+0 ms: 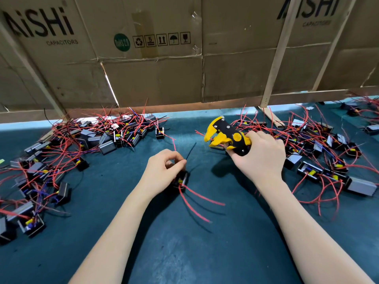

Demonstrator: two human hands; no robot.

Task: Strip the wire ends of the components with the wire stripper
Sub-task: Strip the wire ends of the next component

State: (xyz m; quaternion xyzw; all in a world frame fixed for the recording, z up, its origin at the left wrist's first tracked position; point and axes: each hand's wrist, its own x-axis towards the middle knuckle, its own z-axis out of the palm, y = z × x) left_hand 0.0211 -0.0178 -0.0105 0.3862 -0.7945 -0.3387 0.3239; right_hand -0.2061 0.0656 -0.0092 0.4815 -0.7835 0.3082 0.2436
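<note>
My left hand [164, 171] holds a small black component [182, 180] against the dark teal table mat [184, 242], its fingers pinching a thin black wire [190, 150] that sticks up and away. Red wires [196, 203] trail from the component toward me. My right hand [260, 158] grips the handles of a yellow and black wire stripper [225, 136], held a little above the mat to the right. Its jaws point left and stand apart, with nothing between them.
A pile of components with red wires [92, 140] spreads over the left of the mat, and another pile [320, 152] lies at the right. A wall of cardboard boxes [184, 58] on wooden slats closes off the back.
</note>
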